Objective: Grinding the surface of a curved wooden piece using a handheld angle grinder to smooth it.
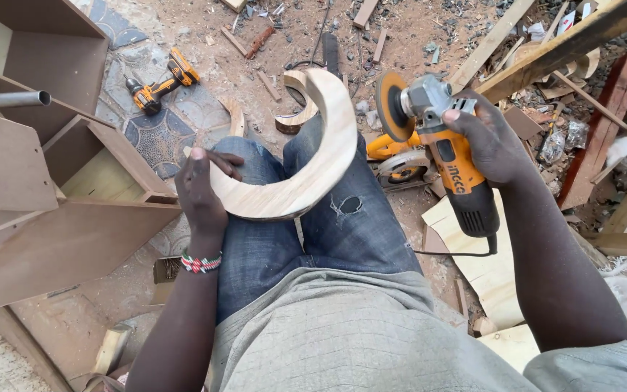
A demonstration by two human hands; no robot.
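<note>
A seated person in jeans (342,218) and a grey shirt (342,341) steadies a crescent of pale wood (306,170) across the knees. The left hand (199,190), a beaded band (201,262) at its wrist, has its fingers (223,161) wrapped over the crescent's lower tip, holding it fast. Right of the crescent, the right hand (489,141) has its fingers closed round the neck of an orange grinder (444,149), whose sanding disc (391,105) stands just beside the crescent's outer edge, facing it; whether the two touch cannot be told. The grinder's black cord (459,252) trails below that hand. Left of the crescent stand brown cabinet panels (59,218), a metal pipe (5,99) above them. Under the grinder lie pale board offcuts (484,268). Beyond the crescent, on the dusty floor (415,33), lie a second curved piece (293,120), a yellow circular saw (397,161), a yellow drill (160,87) and scattered timber scraps (488,43).
</note>
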